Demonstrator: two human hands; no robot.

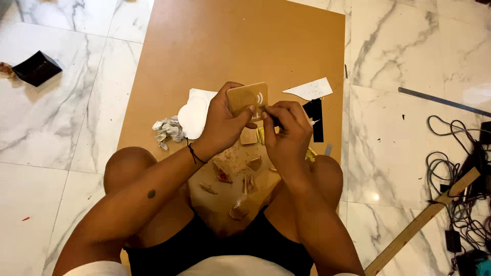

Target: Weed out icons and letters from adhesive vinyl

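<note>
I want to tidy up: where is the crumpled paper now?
The crumpled paper lies on the brown board, just left of the left hand, touching the white cutout.

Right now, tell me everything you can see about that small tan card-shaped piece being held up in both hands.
The tan piece is a small, flat, rounded-corner rectangle that looks like thin wood or board, matching the brown board beneath it. Near its right end sits a small white mark of curved lines. It is held above the board, tilted slightly. The left hand grips it from below and behind, thumb across its lower edge. The right hand pinches at its lower right corner, where something dark shows between the fingers; what it is cannot be told.
</note>
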